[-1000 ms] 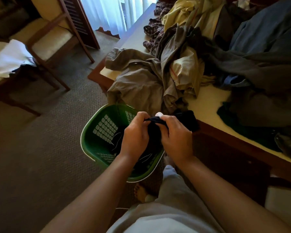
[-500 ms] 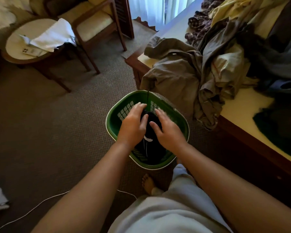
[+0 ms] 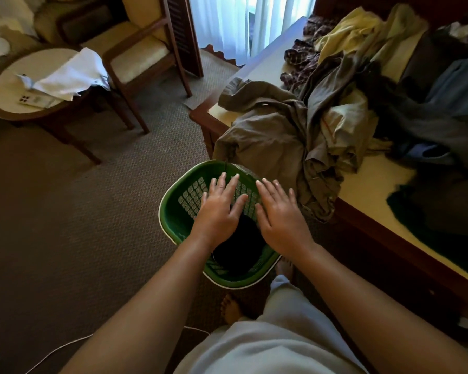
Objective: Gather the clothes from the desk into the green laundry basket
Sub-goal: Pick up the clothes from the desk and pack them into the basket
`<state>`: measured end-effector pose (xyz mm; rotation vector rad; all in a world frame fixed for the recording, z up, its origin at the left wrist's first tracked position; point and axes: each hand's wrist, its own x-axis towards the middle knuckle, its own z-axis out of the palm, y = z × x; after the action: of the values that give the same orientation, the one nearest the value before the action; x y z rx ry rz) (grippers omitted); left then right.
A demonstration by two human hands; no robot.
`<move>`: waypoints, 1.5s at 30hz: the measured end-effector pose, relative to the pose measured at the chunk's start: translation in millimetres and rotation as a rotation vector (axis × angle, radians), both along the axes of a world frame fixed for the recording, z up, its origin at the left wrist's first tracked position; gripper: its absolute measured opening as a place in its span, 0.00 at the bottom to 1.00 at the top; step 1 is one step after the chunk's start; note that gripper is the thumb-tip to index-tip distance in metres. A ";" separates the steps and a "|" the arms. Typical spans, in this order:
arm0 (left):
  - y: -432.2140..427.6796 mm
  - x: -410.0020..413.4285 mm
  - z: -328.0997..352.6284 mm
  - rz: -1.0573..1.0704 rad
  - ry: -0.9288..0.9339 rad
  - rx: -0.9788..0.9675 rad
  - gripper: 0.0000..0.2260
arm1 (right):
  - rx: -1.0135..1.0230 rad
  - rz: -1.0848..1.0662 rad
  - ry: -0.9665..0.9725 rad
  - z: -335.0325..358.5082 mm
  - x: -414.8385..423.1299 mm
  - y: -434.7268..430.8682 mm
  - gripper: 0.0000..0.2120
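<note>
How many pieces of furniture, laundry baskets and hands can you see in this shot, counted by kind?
Desk: 1
Round side table: 1
Wooden armchair: 1
Green laundry basket: 1
Hands: 2, left hand and right hand, both open and flat above the basket
Total: 6

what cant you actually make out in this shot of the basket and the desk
- Head view: the dark garment in the green laundry basket is mostly covered by the left hand and right hand; its type is unreadable.
- The desk runs off the right edge, so the pile's extent is unknown.
- Clothes under the olive garment are buried.
- The small item on the round table is too small to identify.
</note>
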<state>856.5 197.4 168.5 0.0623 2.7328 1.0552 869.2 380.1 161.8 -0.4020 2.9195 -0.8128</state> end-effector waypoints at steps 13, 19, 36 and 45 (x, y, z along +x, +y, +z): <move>92.9 -106.3 52.7 -0.133 0.263 0.050 0.28 | -0.048 -0.231 0.224 64.3 -75.9 83.0 0.27; 131.4 -184.3 46.9 -0.218 0.140 -0.306 0.54 | 0.070 -0.119 0.215 75.9 -151.4 125.4 0.27; 139.2 -225.5 2.1 -0.024 0.097 -0.216 0.24 | 0.156 0.016 0.083 54.7 -245.5 143.7 0.28; 53.5 -188.3 36.5 -0.083 0.178 0.209 0.27 | 0.158 -0.011 0.043 61.9 -203.7 96.3 0.32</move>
<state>668.2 251.0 205.0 0.3129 2.7328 1.3673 665.6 476.4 223.7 -0.3947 3.0005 -0.5760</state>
